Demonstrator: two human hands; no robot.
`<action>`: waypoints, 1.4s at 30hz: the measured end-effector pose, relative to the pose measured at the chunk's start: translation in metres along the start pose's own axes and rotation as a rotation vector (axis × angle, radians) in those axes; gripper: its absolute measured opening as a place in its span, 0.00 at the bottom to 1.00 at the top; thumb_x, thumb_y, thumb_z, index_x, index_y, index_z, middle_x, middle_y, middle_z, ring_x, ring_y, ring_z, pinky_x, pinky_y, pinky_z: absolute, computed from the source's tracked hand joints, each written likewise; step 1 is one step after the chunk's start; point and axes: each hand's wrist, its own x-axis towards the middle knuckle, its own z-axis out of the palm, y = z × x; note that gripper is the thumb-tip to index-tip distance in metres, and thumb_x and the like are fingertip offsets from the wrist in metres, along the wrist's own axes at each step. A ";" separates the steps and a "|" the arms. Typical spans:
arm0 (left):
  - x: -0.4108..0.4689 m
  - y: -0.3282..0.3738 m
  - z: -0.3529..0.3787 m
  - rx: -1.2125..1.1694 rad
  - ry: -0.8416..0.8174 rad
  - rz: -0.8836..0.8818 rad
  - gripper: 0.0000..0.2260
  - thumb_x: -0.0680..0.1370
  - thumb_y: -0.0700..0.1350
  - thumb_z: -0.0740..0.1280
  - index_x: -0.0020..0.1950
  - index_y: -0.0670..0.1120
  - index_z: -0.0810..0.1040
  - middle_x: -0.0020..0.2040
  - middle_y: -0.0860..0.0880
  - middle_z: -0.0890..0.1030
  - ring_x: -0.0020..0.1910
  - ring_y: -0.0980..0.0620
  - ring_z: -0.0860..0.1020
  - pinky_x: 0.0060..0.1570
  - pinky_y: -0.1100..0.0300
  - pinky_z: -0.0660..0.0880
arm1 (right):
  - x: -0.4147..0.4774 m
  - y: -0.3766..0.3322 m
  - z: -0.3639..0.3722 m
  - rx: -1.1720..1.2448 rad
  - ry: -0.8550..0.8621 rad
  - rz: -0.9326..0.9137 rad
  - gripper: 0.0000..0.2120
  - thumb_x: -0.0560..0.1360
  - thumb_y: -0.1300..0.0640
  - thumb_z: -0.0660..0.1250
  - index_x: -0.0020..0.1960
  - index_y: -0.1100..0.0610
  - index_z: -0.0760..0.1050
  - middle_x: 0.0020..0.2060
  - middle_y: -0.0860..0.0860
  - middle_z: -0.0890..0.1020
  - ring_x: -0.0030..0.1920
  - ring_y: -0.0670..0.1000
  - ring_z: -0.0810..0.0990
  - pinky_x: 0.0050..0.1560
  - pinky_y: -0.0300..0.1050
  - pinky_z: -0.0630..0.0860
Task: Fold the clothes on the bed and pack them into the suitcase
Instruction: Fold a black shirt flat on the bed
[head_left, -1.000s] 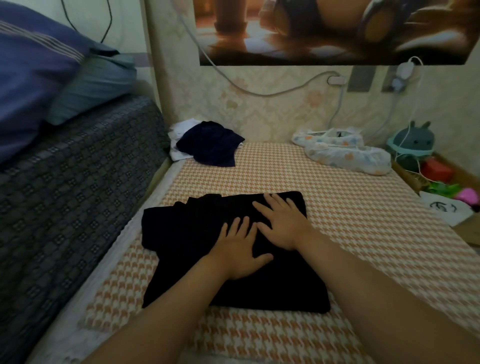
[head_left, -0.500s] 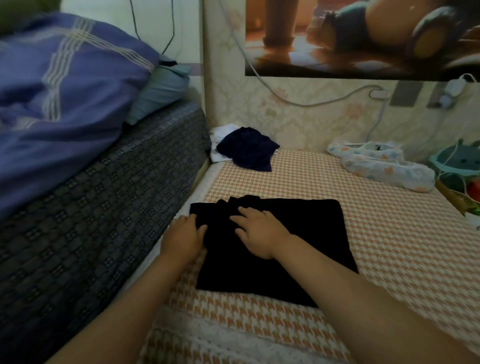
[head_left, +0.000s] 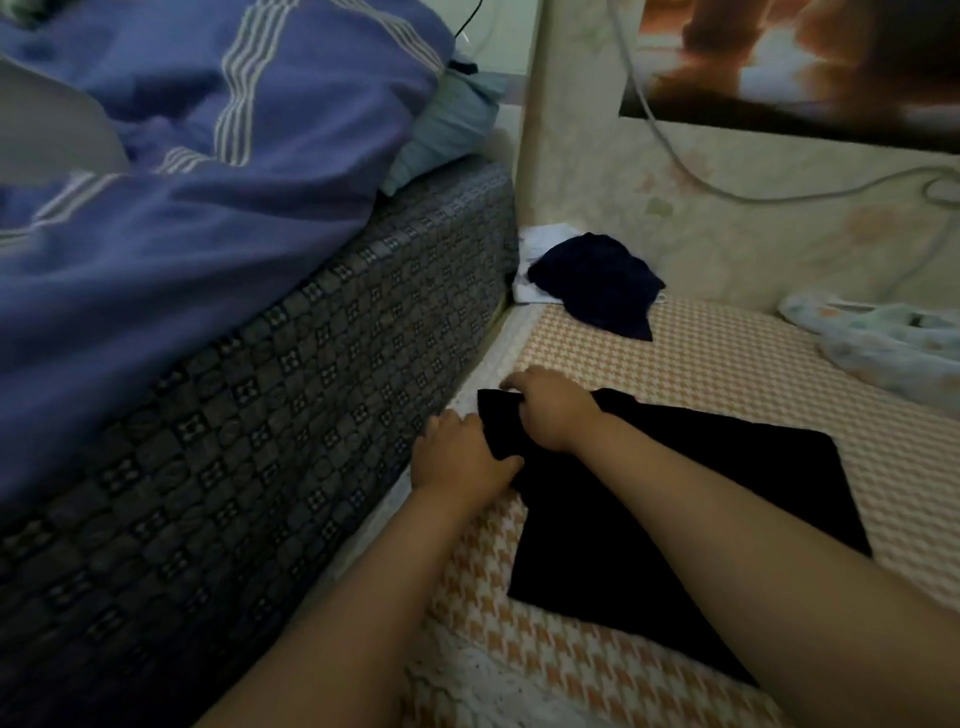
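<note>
A black garment (head_left: 675, 509) lies partly folded on the orange houndstooth bed cover (head_left: 727, 364). My left hand (head_left: 457, 457) grips its left edge near the taller mattress. My right hand (head_left: 550, 410) curls round the bunched upper-left corner of the same garment. A dark navy garment (head_left: 597, 280) lies crumpled on a white one (head_left: 540, 244) in the far corner. No suitcase is in view.
A taller mattress with a dark checked cover (head_left: 291, 415) rises on the left, with a blue striped duvet (head_left: 182, 156) and a teal pillow (head_left: 447, 124) on top. A pale printed cloth (head_left: 872, 343) lies at the right. Cables run along the wall (head_left: 727, 192).
Both hands left the flat top of the black garment and moved to its left edge, where they now grip it. The camera has swung left.
</note>
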 end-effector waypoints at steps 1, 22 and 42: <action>0.001 -0.001 0.000 -0.002 -0.003 0.002 0.23 0.74 0.62 0.63 0.62 0.49 0.73 0.64 0.43 0.71 0.65 0.41 0.67 0.61 0.47 0.69 | 0.013 -0.004 -0.001 -0.011 -0.062 0.007 0.27 0.80 0.59 0.61 0.77 0.50 0.61 0.69 0.57 0.71 0.66 0.60 0.72 0.63 0.54 0.71; 0.001 0.036 0.003 -0.290 -0.107 0.516 0.09 0.73 0.41 0.69 0.49 0.52 0.76 0.47 0.53 0.79 0.45 0.52 0.77 0.45 0.53 0.77 | -0.056 0.097 -0.034 0.242 0.057 0.044 0.23 0.68 0.73 0.61 0.35 0.44 0.80 0.39 0.43 0.81 0.43 0.45 0.80 0.42 0.33 0.73; -0.014 0.037 -0.008 -0.006 -0.415 0.368 0.15 0.77 0.57 0.67 0.38 0.47 0.81 0.35 0.48 0.79 0.36 0.50 0.78 0.39 0.54 0.73 | -0.037 0.059 -0.003 -0.326 -0.027 -0.257 0.32 0.76 0.61 0.67 0.76 0.45 0.63 0.77 0.53 0.61 0.71 0.57 0.67 0.60 0.51 0.72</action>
